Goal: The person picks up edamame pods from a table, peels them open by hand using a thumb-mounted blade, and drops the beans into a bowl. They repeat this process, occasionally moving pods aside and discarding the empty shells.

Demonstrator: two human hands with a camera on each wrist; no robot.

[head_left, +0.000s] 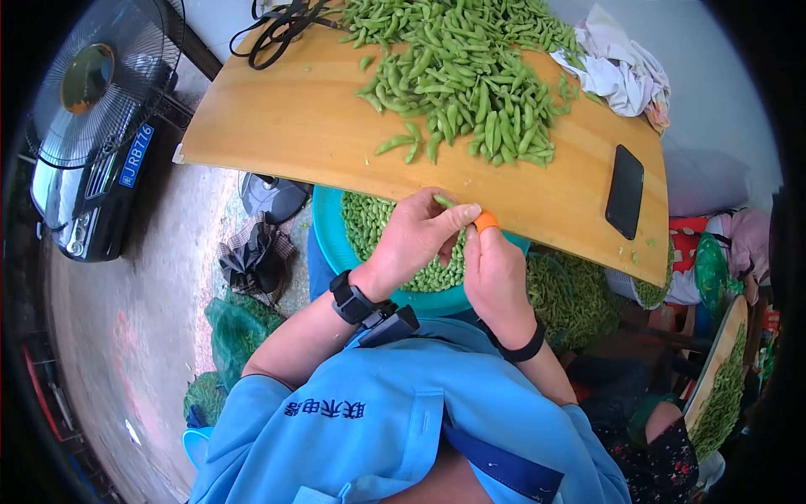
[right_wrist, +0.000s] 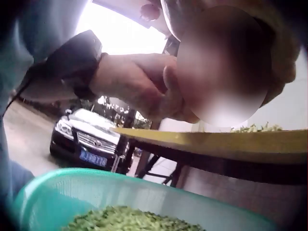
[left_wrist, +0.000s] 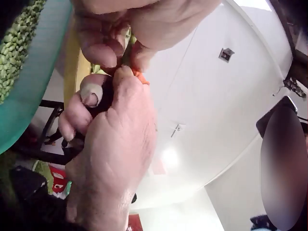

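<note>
My left hand [head_left: 413, 233] pinches a green pod [head_left: 445, 202] between thumb and fingers, above a teal basket [head_left: 329, 231] of shelled beans [head_left: 363, 220]. Close against it, my right hand [head_left: 497, 273] has an orange band [head_left: 485, 221] around a digit, its tip at the pod. In the left wrist view the pod [left_wrist: 128, 50] shows between the fingertips of the left hand [left_wrist: 163, 21] and right hand [left_wrist: 122, 139]. The right wrist view shows the left hand [right_wrist: 137, 84] over the basket [right_wrist: 110, 185]; the contact is blurred there.
A wooden table [head_left: 277, 118] bears a heap of pods [head_left: 470, 84], a phone [head_left: 625, 191], a white cloth [head_left: 617, 63] and black straps [head_left: 281, 34]. Left are a fan [head_left: 88, 80], a car [head_left: 101, 193] and green net bags [head_left: 235, 340]. More pods [head_left: 571, 298] lie below the table.
</note>
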